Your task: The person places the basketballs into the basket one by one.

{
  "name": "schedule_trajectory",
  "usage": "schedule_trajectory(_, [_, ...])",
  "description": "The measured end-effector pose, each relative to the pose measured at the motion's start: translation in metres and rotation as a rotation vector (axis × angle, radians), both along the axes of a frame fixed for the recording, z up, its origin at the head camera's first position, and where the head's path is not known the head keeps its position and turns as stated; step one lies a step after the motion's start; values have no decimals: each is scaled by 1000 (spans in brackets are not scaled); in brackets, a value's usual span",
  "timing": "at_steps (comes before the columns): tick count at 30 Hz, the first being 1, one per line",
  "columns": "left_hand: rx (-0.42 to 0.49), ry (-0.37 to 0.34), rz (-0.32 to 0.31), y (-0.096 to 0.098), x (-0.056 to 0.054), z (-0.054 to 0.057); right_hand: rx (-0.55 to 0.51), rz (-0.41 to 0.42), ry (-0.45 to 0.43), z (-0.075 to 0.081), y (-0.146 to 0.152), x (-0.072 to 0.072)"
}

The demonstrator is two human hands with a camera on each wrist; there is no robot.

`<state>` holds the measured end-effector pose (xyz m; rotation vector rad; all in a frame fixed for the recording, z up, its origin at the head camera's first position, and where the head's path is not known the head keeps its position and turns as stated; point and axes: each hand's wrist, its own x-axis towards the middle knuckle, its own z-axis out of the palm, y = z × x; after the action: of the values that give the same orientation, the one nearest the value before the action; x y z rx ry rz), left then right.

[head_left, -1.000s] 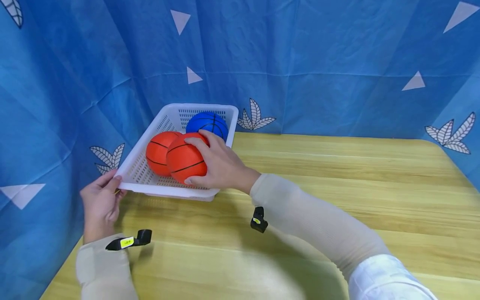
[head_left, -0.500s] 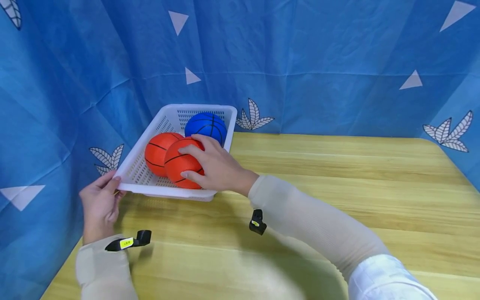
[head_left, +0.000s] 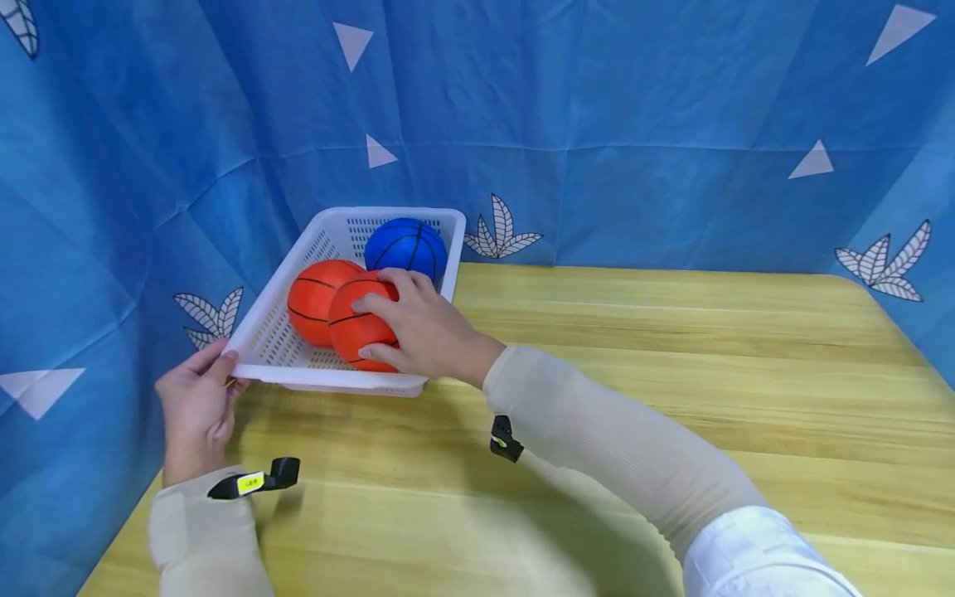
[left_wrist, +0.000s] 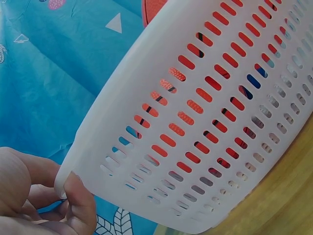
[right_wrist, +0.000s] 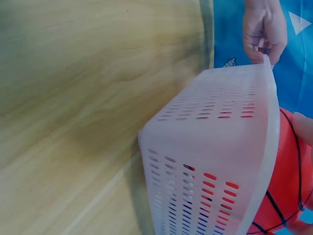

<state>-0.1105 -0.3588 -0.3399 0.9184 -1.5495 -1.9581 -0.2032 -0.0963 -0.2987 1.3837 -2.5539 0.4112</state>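
Note:
In the head view, a white plastic basket with slotted walls holds two red toy basketballs and a blue one. My left hand pinches the rim at its near left corner, thumb on top; the left wrist view shows this pinch close up. My right hand curves over the nearer red basketball, its fingers on the upper side and its thumb lower down. This ball overlaps the second red basketball. Behind them sits the blue basketball, partly hidden by the right hand.
The basket stands at the left side of a wooden table. A blue patterned curtain hangs behind the table and along its left. Black wrist cameras, such as the left one, jut from both sleeves.
The right hand and the nearer red basketball have sunk slightly toward the basket's near side, and the thumb has moved up the ball. The left hand keeps its pinch on the rim.

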Motion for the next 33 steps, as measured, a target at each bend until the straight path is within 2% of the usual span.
schedule_trajectory(9, [13,4,16,-3,1,-2,89,52,88,3,-1,6])
schedule_trajectory(15, [31,13,14,-3,2,-2,107,88,170,3,-2,11])
schedule_trajectory(22, [32,25,12,-3,2,-1,127,124,189,4,-4,10])
schedule_trajectory(29, [-30,51,-1,-7,0,-11,200,142,196,5,-6,12])
schedule_trajectory(33, [-51,46,-2,-6,-1,-12,212,128,200,4,-6,12])
